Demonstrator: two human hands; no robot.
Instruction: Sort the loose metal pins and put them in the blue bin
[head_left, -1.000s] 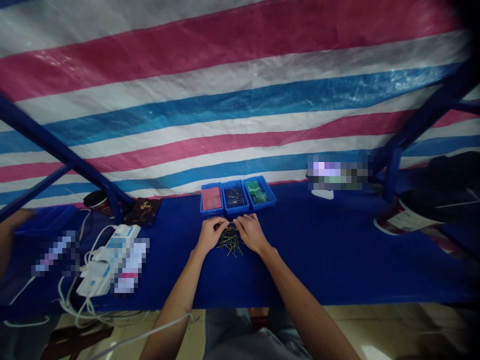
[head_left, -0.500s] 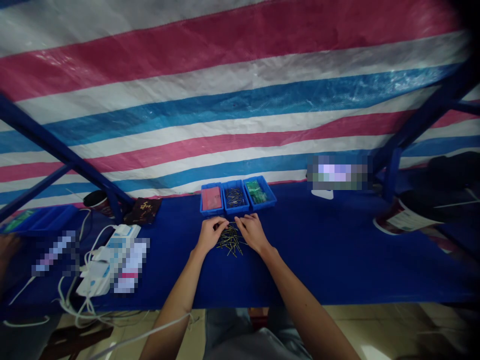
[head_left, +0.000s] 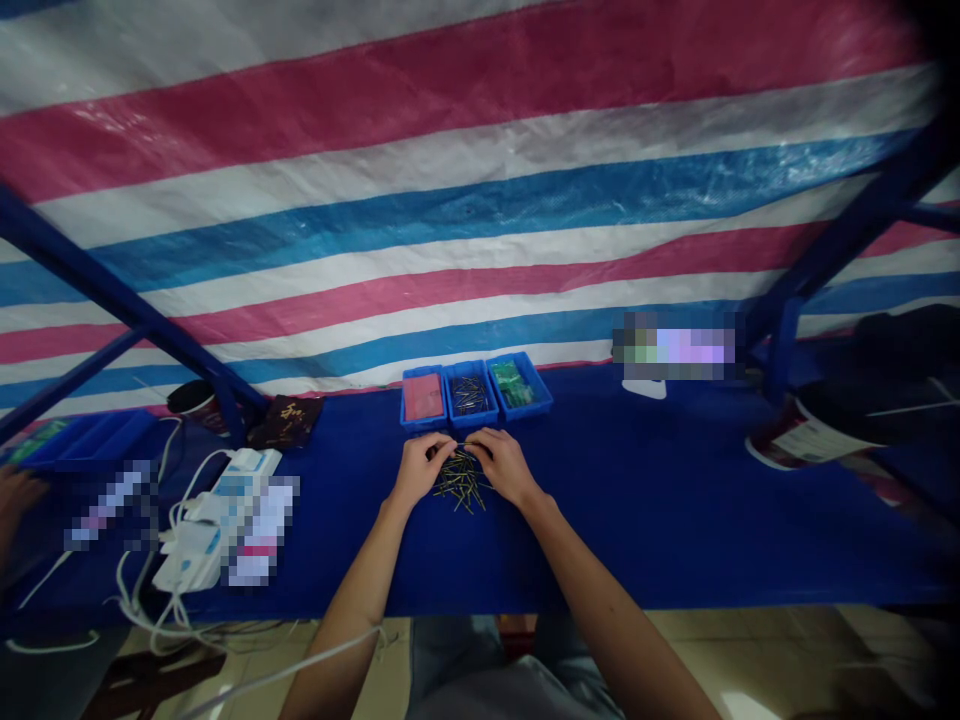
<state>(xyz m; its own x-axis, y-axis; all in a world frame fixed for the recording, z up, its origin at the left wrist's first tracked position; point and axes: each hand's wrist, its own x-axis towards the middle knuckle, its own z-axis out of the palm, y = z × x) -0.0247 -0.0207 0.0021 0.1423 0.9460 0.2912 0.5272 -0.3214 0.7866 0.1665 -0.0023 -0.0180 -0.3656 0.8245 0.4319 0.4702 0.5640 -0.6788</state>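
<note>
A heap of thin dark and brass-coloured pins (head_left: 459, 482) lies on the blue table cover (head_left: 600, 520) right in front of me. My left hand (head_left: 420, 465) rests at the heap's left edge with its fingers curled. My right hand (head_left: 504, 464) sits at the right edge, fingers bent inward. The fingertips of both hands meet above the heap and pinch a thin pin between them. Just beyond stand three small blue trays: one with a pink sheet (head_left: 423, 397), one with more pins (head_left: 470, 393), one with green parts (head_left: 517, 384).
White power strips and cables (head_left: 210, 520) lie at the left, beside a dark pouch (head_left: 286, 421) and a blue bin (head_left: 82, 440). Another person's hand (head_left: 16, 492) shows at the far left edge. A striped tarp hangs behind. A round container (head_left: 802, 435) sits at the right.
My fingertips have drawn together over the pin heap. The other person's hand at the far left has shifted lower.
</note>
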